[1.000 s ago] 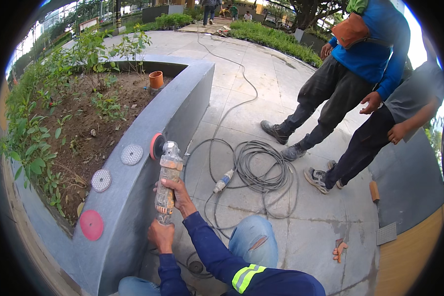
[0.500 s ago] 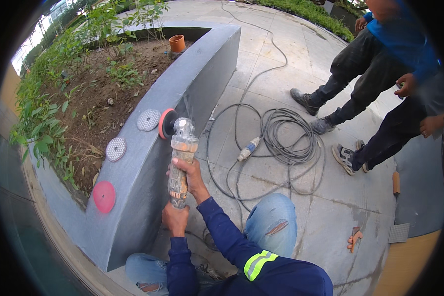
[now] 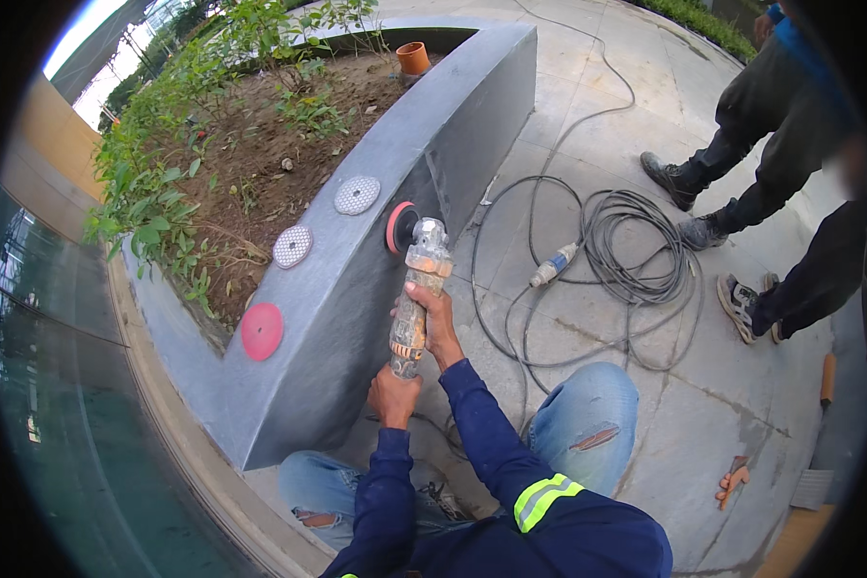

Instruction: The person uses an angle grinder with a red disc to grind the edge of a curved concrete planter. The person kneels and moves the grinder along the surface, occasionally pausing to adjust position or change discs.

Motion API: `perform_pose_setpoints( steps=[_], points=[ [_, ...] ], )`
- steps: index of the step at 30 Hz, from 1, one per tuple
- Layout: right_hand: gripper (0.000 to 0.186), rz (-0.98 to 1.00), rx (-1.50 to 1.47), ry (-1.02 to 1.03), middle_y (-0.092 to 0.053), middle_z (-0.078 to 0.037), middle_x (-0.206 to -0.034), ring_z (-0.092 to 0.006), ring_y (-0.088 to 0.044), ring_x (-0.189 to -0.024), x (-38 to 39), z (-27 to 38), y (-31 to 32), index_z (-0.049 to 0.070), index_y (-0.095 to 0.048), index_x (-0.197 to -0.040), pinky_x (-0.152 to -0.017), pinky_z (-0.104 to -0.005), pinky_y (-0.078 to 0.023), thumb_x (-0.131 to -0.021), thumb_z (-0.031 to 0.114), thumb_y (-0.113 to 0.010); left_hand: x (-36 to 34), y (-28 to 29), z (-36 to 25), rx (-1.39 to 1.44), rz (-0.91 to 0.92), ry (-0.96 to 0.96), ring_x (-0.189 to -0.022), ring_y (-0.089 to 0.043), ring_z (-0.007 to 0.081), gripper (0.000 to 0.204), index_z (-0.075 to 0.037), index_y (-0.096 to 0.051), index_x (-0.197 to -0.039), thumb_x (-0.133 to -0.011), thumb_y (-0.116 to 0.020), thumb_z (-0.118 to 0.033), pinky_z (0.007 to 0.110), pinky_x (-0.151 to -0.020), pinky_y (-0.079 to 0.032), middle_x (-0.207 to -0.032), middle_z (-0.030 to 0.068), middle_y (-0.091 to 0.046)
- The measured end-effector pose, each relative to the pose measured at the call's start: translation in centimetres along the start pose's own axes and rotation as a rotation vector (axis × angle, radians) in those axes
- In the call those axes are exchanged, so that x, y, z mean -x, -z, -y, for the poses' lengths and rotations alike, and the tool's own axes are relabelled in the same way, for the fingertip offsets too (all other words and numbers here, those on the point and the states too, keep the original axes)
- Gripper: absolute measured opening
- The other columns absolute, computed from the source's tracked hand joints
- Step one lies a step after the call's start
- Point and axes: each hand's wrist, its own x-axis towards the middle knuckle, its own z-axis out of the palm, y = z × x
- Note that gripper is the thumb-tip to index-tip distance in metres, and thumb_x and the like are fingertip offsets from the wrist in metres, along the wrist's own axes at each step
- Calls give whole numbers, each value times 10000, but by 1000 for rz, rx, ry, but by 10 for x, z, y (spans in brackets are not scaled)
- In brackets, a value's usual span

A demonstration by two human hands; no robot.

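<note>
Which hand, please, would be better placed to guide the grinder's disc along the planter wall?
Probably the right hand: it grips the grinder farther forward, nearer the red-edged disc, while the left hand holds the rear end.

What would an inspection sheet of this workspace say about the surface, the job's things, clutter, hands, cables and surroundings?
Surface: grey planter wall; grey paving with dark stains.
Job's things: worn grinder with a red-and-black disc beside the wall, contact unclear; two white patterned pads and a pink pad on the wall's top.
Clutter: brown-handled item and grey textured piece, far right.
Hands: right hand grips the grinder's body, left hand its rear end.
Cables: looped grey cable on the paving, with a blue-and-white connector.
Surroundings: two people at right, partly out of view; green plants and orange pipe behind the wall.
</note>
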Motion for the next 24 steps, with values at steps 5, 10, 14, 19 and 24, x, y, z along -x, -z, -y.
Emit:
perform_pose_setpoints(
  steps=[5, 10, 14, 19, 24],
  points=[
    [452, 16, 19, 54, -703, -152, -864, -252, -745, -706, -6, 15, -16, -11, -639, -1104, -619, -383, -630, -865, 340, -793, -8, 11, -16, 28, -16, -45, -985, -724, 480, 427, -58, -767, -1069, -702, -807, -271, 551, -869, -566, -994, 250, -770],
    [452, -32, -35, 57, -702, -157, -852, -266, -748, -701, -32, 26, -10, -6, -637, -1101, -613, -396, -632, -856, 338, -801, -23, 22, -42, -14, 29, -38, -1006, -729, 460, 401, -72, -768, -1075, -717, -787, -252, 529, -874, -565, -1013, 231, -774],
    [465, -58, -37, 9, -701, -158, -879, -273, -749, -712, -28, 15, 3, -5, -630, -1124, -623, -404, -637, -859, 335, -803, -25, 3, -23, -68, 23, -34, -998, -722, 484, 420, -55, -765, -1064, -710, -802, -278, 542, -874, -567, -995, 255, -768],
    [444, -7, 30, 10, -699, -144, -882, -263, -750, -730, -9, 14, -6, -3, -624, -1129, -624, -395, -630, -871, 314, -798, -9, -1, -13, 41, -11, -41, -982, -727, 476, 398, -47, -767, -1034, -707, -807, -270, 537, -860, -570, -985, 256, -768],
    [436, 2, 47, 82, -701, -146, -850, -258, -743, -685, -35, 47, -15, -16, -636, -1108, -615, -384, -628, -871, 313, -796, -28, 16, -55, 49, 21, -54, -975, -725, 483, 409, -34, -767, -1031, -705, -809, -277, 544, -855, -569, -985, 257, -768]
  ],
)
